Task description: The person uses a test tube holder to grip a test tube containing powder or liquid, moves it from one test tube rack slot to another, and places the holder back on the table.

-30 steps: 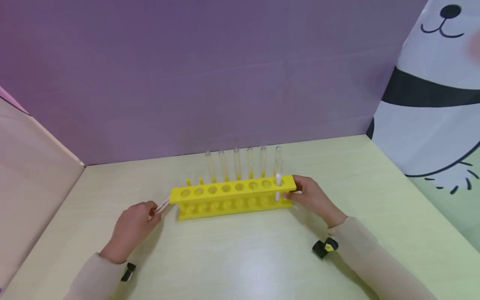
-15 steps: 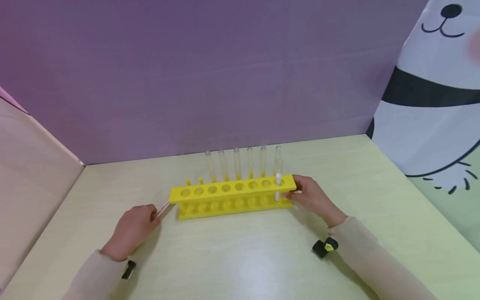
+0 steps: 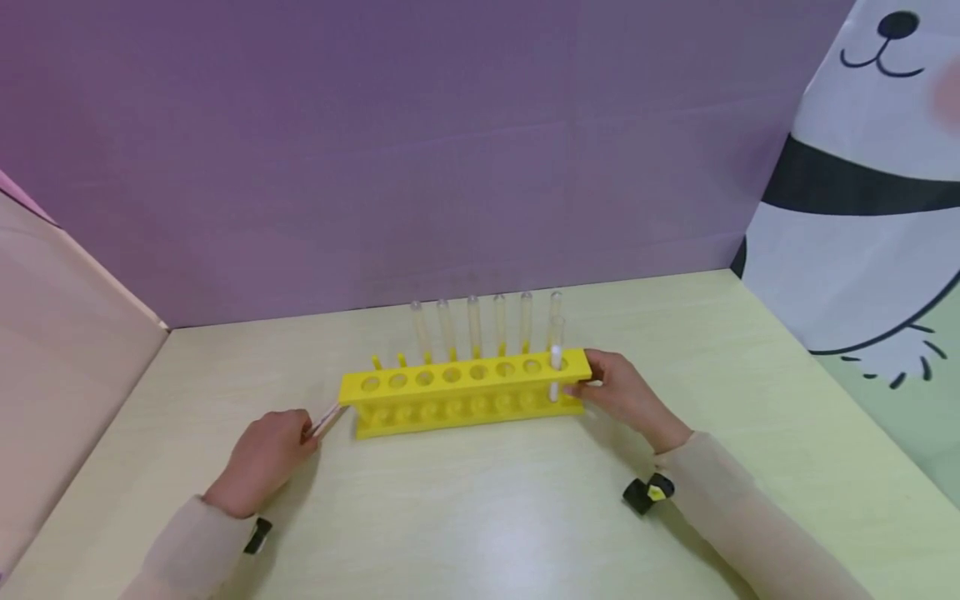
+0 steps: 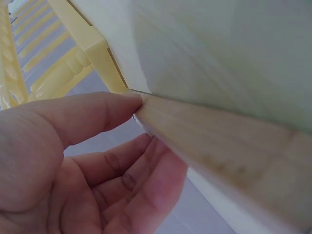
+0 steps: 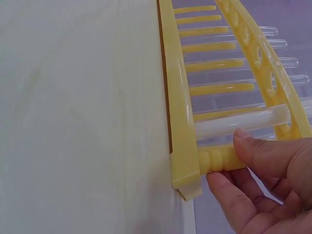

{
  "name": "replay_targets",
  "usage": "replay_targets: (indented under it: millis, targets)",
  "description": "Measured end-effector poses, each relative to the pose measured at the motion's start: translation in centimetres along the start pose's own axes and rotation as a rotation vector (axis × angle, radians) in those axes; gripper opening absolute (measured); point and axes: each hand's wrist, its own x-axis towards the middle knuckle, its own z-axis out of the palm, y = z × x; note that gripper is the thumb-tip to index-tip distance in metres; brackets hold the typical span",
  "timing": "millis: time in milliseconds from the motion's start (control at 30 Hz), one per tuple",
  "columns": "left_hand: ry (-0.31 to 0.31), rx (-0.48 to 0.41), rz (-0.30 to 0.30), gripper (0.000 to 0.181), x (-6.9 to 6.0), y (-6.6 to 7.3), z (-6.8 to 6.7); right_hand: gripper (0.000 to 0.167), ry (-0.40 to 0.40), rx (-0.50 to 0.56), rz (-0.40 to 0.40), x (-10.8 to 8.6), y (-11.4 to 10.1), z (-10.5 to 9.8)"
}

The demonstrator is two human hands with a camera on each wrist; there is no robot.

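A yellow test tube rack (image 3: 465, 377) stands on the table in the head view. My right hand (image 3: 626, 396) grips its right end post, thumb on one side and fingers curled on the other in the right wrist view. Beside the thumb, a test tube (image 5: 243, 121) with white content stands in the end hole. My left hand (image 3: 270, 454) pinches a thin white stick-like thing (image 3: 324, 417), whose far tip meets the rack's left end in the head view. Its kind is unclear, and the fingers mostly hide it in the left wrist view.
Several clear test tubes (image 3: 474, 325) stand upside down on pegs along the rack's back. Two yellow pegs (image 3: 377, 362) at the left carry no tube. A purple backdrop (image 3: 450, 150) closes off the table (image 3: 480, 508); a pale panel (image 3: 67, 358) stands left.
My left hand has shifted slightly down and left, still pinching the thin white thing. The rack and my right hand look the same.
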Motion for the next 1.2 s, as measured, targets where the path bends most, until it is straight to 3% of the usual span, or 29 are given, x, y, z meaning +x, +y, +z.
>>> replay_targets:
  millis: [633,1200]
  targets:
    - [0.014,-0.001,0.012,0.014,0.00,0.10,0.22,0.035,0.003,-0.007,0.012,0.11,0.23,-0.02]
    - [-0.002,0.003,-0.014,0.017,0.09,-0.15,0.22,0.037,-0.019,0.004,0.020,0.60,0.40,0.22]
